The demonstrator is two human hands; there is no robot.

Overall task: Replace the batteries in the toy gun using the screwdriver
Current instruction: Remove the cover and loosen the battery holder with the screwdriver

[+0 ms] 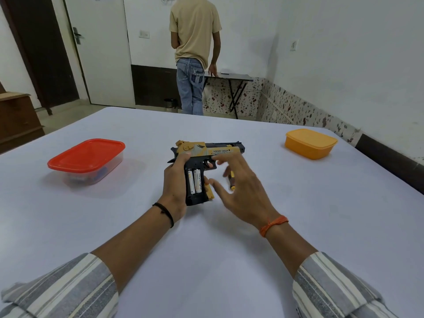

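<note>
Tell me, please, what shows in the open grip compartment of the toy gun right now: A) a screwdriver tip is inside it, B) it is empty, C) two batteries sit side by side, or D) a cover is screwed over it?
C: two white batteries lie side by side in the exposed grip of the toy gun, which the left hand holds, while the right hand hovers open beside it.

A clear tub with a red lid sat on my desk to the left, an orange lidded box far right. Beyond, a person in a beige shirt stood by a folding table.
</note>
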